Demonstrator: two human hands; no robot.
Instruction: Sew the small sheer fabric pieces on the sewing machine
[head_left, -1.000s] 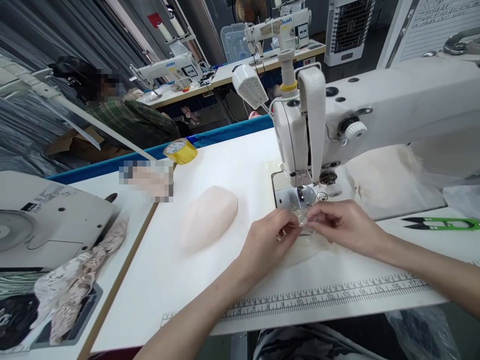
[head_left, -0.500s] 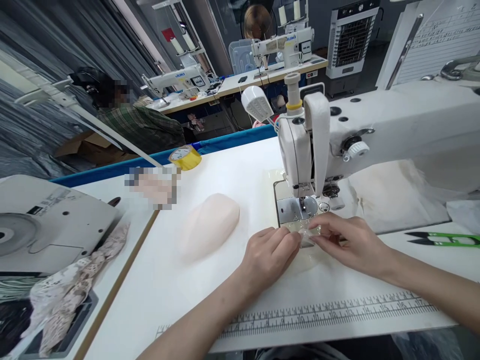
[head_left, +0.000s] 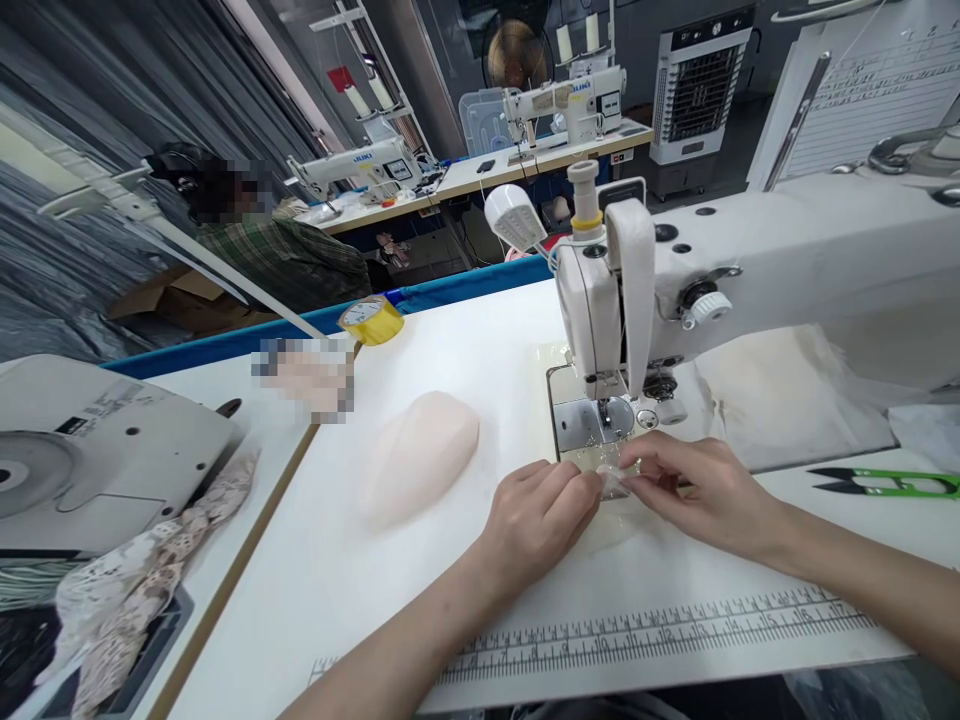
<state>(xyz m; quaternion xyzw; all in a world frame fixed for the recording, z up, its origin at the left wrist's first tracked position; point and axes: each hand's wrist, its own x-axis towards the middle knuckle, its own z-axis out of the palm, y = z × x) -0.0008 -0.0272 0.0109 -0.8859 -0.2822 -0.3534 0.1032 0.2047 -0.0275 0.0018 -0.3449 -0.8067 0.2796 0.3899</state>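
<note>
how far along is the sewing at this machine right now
Early, by the look of it. Both the left hand and right hand pinch a small clear strip just in front of the presser foot. It is not yet under the needle. The pale foam cup lies untouched.

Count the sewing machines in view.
4: the near one over both hands, one at the left edge, and two on the far benches, left and right. Others may be hidden.

L hand (head_left: 541, 512) & R hand (head_left: 705, 487) pinching, fingertips meeting
</note>
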